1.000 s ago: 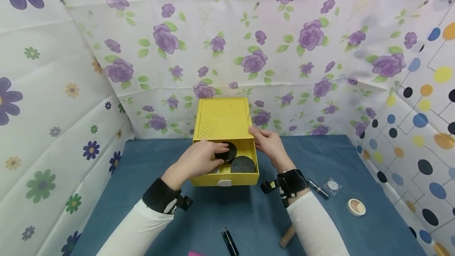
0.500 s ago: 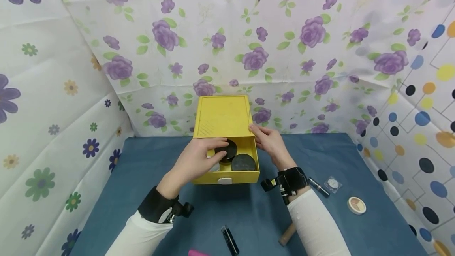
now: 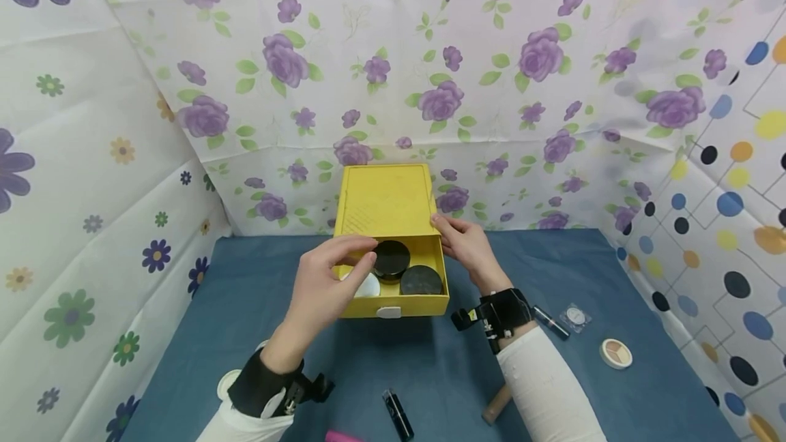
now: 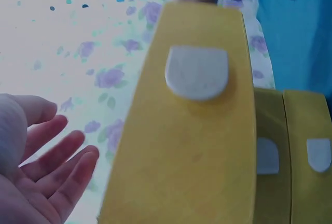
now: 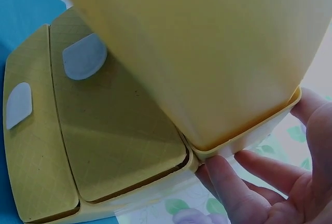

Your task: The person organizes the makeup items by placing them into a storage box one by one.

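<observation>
A yellow drawer box (image 3: 387,200) stands at the back of the table, its top drawer (image 3: 424,305) pulled out. Inside lie a round black case (image 3: 391,259), a dark grey round case (image 3: 421,281) and a whitish round item (image 3: 368,285). My left hand (image 3: 322,278) hovers over the drawer's left side, holding nothing, thumb and fingers apart; in the left wrist view its fingers are loosely bent beside the drawer front (image 4: 181,146). My right hand (image 3: 467,251) grips the box at its right front edge, thumb up top and fingertips (image 5: 223,175) against the side.
Two closed lower drawers (image 5: 114,125) with white tabs sit beneath. On the blue cloth lie a black tube (image 3: 398,415), a pink item (image 3: 340,436), a brown stick (image 3: 496,404), a dark tube (image 3: 550,322), a small clear case (image 3: 575,318) and a round palette (image 3: 616,354).
My left hand has let go of the round black case, which stays in the drawer, and drawn back left and toward me. My right hand keeps its hold on the box.
</observation>
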`<move>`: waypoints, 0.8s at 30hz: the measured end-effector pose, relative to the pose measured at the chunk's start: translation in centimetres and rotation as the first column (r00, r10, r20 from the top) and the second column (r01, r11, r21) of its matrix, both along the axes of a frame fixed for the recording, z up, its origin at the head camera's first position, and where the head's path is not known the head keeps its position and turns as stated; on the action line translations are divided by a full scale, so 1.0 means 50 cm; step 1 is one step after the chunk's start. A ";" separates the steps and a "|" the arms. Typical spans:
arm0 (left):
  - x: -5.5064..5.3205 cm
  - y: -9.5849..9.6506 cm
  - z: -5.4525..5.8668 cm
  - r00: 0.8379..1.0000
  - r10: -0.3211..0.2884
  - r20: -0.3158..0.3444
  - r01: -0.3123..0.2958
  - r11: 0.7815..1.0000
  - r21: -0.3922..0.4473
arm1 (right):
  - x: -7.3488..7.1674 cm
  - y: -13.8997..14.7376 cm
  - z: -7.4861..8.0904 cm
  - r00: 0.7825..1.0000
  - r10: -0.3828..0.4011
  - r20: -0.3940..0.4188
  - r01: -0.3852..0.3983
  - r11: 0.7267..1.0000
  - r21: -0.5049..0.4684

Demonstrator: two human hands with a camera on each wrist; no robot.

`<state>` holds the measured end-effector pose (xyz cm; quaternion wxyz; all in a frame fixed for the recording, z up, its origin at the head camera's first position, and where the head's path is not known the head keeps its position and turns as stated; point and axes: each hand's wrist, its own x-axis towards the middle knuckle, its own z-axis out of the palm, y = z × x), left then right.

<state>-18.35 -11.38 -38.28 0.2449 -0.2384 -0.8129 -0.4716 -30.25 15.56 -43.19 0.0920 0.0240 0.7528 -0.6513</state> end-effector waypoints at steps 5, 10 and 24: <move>0.033 0.002 -0.013 0.999 -0.028 -0.041 0.031 0.998 0.062 | 0.001 0.000 0.000 1.000 0.002 -0.004 -0.002 1.000 -0.005; 0.071 0.006 -0.041 0.985 -0.140 0.102 0.129 0.986 0.103 | 0.003 0.002 -0.001 1.000 0.006 -0.010 -0.007 1.000 -0.009; 0.097 0.028 -0.123 0.791 -0.331 0.514 0.168 0.926 0.337 | 0.003 0.002 -0.001 1.000 0.001 -0.014 -0.001 1.000 -0.009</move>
